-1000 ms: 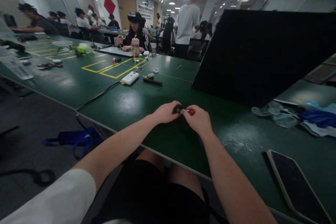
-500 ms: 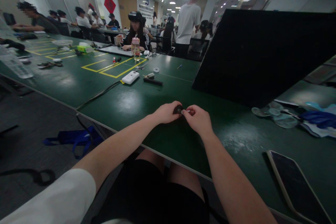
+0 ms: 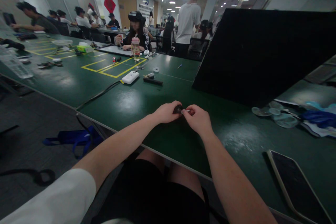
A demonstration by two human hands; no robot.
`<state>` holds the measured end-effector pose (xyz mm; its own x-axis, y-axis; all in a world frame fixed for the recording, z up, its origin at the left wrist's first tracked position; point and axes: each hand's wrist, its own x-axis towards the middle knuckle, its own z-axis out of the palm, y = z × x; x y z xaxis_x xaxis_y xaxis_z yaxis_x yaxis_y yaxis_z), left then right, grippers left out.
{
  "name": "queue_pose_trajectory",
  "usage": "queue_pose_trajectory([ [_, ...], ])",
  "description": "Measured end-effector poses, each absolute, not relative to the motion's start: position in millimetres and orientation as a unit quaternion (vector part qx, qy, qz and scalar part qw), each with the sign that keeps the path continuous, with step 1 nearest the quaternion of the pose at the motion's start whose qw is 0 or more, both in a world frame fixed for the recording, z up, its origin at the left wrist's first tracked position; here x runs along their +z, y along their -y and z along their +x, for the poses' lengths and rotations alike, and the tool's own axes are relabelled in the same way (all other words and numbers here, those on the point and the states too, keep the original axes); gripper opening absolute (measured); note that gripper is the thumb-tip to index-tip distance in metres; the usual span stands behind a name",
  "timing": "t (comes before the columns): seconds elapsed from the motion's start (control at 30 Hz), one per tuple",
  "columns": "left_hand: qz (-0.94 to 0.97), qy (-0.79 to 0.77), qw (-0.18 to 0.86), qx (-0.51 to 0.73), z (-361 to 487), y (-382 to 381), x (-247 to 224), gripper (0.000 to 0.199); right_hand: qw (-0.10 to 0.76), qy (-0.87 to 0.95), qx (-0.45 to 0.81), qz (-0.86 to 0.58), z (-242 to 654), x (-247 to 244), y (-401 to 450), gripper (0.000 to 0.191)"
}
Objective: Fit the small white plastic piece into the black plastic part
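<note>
Over the near part of the green table (image 3: 162, 92), my left hand (image 3: 167, 112) is closed on a small dark piece (image 3: 178, 109), its kind too small to make out. My right hand (image 3: 198, 119) meets it from the right, thumb and fingers pinched together at the piece's edge. A bit of something whitish (image 3: 188, 111) shows between the right fingertips; what it is I cannot tell. The fingers of both hands nearly touch and hide part of the dark piece.
A large black panel (image 3: 262, 56) leans at the right, with a clear-bladed fan (image 3: 275, 112) beside it. Near the right edge lies a phone (image 3: 296, 185). Ahead are a white box-shaped device (image 3: 130, 77), a black bar (image 3: 153, 81) and a bottle (image 3: 135, 49). A person (image 3: 135, 33) sits opposite.
The dark piece seems to have tilted slightly between my fingers. Both hands stay in nearly the same place.
</note>
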<state>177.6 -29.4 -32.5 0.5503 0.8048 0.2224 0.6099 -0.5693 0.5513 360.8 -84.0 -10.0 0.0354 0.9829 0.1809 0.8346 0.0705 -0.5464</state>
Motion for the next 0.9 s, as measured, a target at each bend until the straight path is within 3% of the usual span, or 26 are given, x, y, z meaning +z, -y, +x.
queue_pose_trajectory([
  [0.9,0.851,-0.422,0.214,0.227,177.3,30.5,-31.5,0.050,0.271,0.678,0.124,-0.672,360.5,-10.4,83.1,0.023],
])
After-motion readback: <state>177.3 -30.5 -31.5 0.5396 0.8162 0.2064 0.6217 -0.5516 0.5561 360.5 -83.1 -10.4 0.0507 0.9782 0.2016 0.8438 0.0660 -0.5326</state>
